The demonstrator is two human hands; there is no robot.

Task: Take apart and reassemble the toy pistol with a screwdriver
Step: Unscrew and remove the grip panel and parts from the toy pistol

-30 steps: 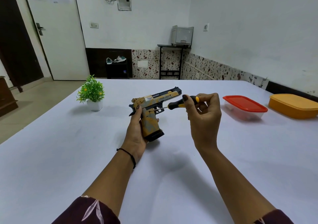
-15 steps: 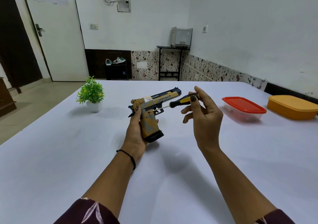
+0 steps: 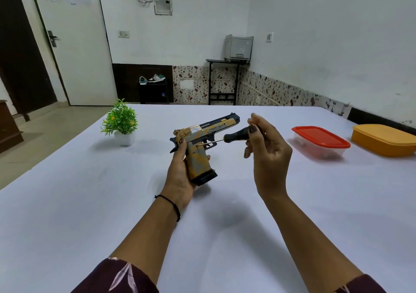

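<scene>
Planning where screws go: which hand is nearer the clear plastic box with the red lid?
Right. The right hand, pinching the black-handled screwdriver, sits just left of the clear red-lidded box; the left hand, gripping the tan toy pistol, is farther left.

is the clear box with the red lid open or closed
Closed: the red lid sits flat on the clear box, covering its whole rim with no visible gap.
</scene>
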